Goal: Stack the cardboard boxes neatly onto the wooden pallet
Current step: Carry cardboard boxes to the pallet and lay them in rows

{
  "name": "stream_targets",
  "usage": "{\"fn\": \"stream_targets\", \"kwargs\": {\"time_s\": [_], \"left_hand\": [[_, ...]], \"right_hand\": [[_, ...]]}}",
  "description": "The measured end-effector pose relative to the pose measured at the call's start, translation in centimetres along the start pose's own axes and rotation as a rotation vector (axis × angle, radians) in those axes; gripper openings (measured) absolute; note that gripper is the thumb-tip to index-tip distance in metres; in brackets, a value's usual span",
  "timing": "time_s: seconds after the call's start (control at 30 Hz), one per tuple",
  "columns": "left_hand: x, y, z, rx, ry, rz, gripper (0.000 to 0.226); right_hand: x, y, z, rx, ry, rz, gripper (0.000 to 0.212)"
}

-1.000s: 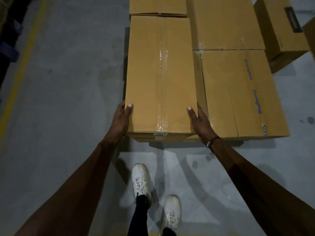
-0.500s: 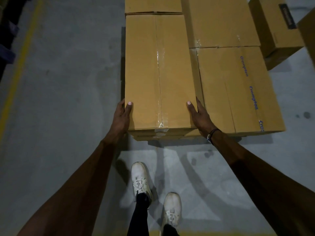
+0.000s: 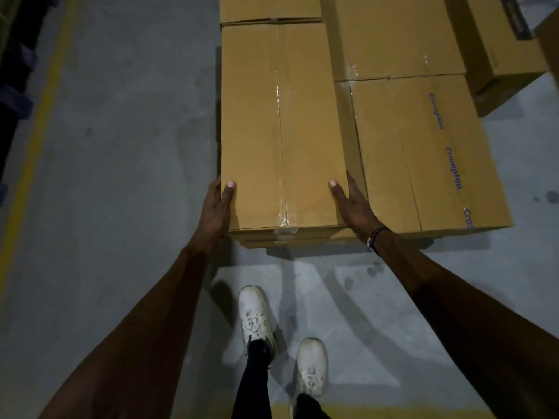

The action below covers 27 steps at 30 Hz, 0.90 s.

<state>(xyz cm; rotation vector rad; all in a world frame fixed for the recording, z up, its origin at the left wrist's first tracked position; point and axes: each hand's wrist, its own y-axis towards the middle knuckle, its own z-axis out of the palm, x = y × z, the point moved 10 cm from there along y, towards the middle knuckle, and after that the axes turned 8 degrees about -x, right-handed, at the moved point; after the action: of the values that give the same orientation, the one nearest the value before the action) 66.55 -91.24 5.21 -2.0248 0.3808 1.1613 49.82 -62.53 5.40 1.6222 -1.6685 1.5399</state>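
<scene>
A long taped cardboard box [image 3: 281,125] lies on top of another box at the near left of the stack. My left hand [image 3: 216,208] presses flat against its left side with the thumb over the top edge. On the right side my right hand [image 3: 352,205] does the same, its fingers in the gap beside the printed box [image 3: 423,152]. More boxes [image 3: 393,34] lie behind in the stack. The wooden pallet is hidden under the boxes.
A separate box [image 3: 496,46] stands on the grey concrete floor at the upper right. A yellow floor line [image 3: 39,122] runs along the left, with dark racking beyond it. My white shoes [image 3: 257,316] stand just short of the stack.
The box and both hands have edged slightly away from me over the stack. The hands keep the same hold on the box's sides.
</scene>
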Motion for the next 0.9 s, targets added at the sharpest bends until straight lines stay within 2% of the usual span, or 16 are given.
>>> {"fn": "stream_targets", "kwargs": {"time_s": [0.13, 0.3, 0.63, 0.77, 0.9], "left_hand": [[-2.2, -2.0, -1.0, -0.067, 0.082, 0.028, 0.059], [-7.4, -7.6, -2.7, -0.118, 0.117, 0.112, 0.059], [-21.5, -25.6, -7.9, -0.121, 0.114, 0.273, 0.043], [-25.7, -33.3, -9.3, -0.077, 0.045, 0.289, 0.033], [-28.4, -39.8, -9.8, -0.03, 0.004, 0.309, 0.025]], "right_hand": [[0.8, -1.6, -0.7, 0.048, -0.088, -0.012, 0.08], [4.5, -6.5, -4.9, -0.018, -0.075, -0.031, 0.081], [16.7, -23.8, -17.0, -0.084, 0.108, -0.102, 0.049], [19.2, -31.6, -22.2, -0.122, 0.189, -0.086, 0.039], [19.9, -38.9, -26.3, -0.172, 0.279, -0.048, 0.04]]}}
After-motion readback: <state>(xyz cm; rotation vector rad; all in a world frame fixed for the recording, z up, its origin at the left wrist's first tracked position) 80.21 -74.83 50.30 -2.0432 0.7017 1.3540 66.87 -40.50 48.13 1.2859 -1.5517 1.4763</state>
